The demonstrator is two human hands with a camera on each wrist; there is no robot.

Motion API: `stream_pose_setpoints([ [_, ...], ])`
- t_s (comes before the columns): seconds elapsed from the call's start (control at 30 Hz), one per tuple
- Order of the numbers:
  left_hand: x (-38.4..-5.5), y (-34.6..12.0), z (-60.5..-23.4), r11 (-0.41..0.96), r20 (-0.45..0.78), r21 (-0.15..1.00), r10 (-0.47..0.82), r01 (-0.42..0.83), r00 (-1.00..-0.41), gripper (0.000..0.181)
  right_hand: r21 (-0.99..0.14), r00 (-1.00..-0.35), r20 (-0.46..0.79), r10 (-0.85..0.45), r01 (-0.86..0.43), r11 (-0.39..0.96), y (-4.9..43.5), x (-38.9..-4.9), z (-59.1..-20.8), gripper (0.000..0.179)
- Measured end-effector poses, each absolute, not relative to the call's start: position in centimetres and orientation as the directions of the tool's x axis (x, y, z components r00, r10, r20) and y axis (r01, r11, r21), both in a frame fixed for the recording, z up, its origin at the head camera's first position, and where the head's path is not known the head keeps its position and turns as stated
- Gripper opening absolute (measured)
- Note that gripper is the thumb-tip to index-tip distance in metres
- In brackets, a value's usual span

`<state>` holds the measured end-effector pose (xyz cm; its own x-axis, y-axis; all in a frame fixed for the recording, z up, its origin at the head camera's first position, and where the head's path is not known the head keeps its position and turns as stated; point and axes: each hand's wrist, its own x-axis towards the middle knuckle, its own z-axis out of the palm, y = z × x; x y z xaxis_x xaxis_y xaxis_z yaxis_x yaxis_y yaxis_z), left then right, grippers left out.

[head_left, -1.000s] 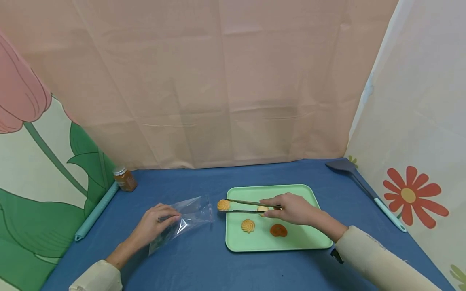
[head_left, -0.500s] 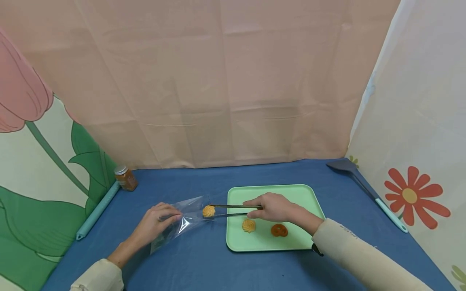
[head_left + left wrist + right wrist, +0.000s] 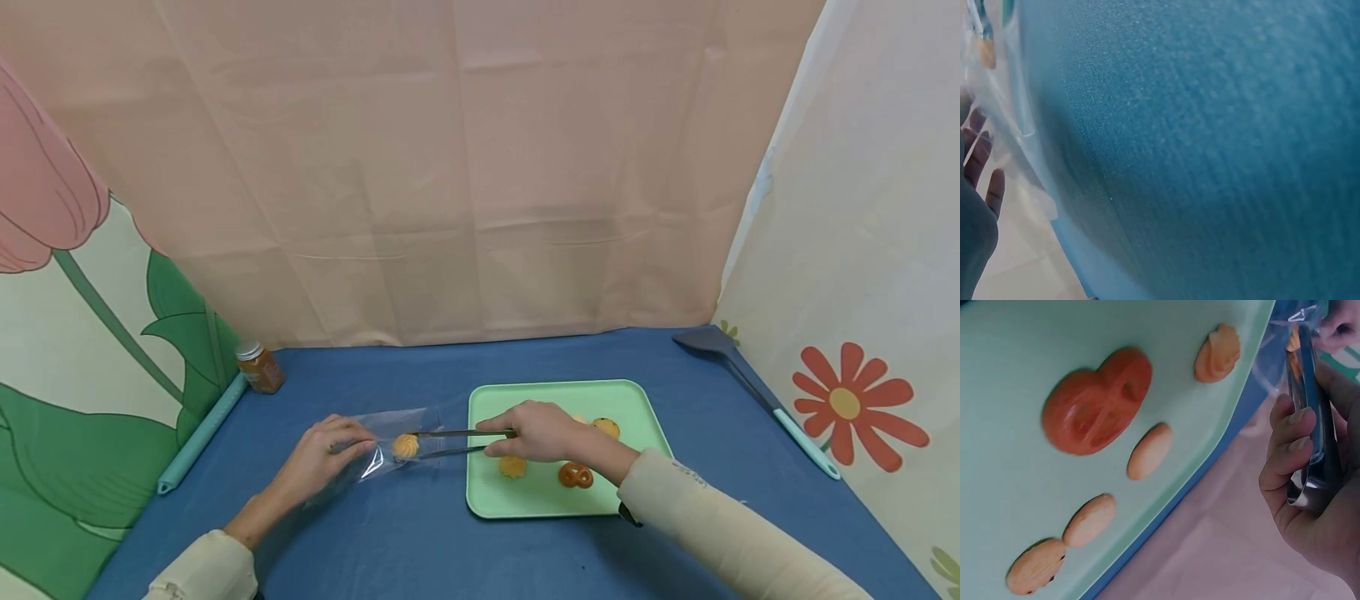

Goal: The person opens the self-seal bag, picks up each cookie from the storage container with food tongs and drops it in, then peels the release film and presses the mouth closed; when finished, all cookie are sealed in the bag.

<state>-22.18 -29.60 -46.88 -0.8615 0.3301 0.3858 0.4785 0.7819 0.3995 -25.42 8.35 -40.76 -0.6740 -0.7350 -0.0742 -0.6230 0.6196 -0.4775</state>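
My left hand pinches a clear plastic bag whose mouth faces right. In my right hand are metal tongs, held level and reaching left from over the green tray. Between the tips of the tongs is a swirled cookie, inside the mouth of the bag. The right wrist view shows my fingers curled round the tongs. A pretzel-shaped cookie, another swirled cookie and several rounder cookies lie on the tray. The left wrist view catches only part of the left hand and bag.
A jar with a metal lid stands at the back left. Beside it lies a teal roll along the table's left edge. A dark spatula with a pale blue handle lies along the right edge.
The tongs have carried the swirled cookie left, from the tray's edge into the bag's mouth. My left hand has stayed almost in place on the bag.
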Motion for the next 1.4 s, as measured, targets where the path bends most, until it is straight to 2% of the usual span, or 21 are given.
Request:
stream_pose_setpoints([
  [0.37, -22.3, -29.4, -47.1, 0.77, 0.414, 0.388, 0.345, 0.506, -0.842, 0.012, -0.443, -0.656, -0.072, -0.752, -0.654, 0.613, 6.5, -25.2, -40.8, 0.044],
  [0.63, -22.4, -29.4, -47.2, 0.739, 0.418, 0.423, 0.354, 0.524, -0.836, 0.015, -0.44, -0.655, -0.073, -0.752, -0.655, 0.614, 5.3, -25.1, -41.3, 0.043],
  [1.4, -22.6, -29.2, -47.1, 0.766, 0.388, 0.401, 0.355, 0.503, -0.851, 0.011, -0.407, -0.686, -0.066, -0.724, -0.644, 0.647, 2.6, -25.1, -42.5, 0.042],
])
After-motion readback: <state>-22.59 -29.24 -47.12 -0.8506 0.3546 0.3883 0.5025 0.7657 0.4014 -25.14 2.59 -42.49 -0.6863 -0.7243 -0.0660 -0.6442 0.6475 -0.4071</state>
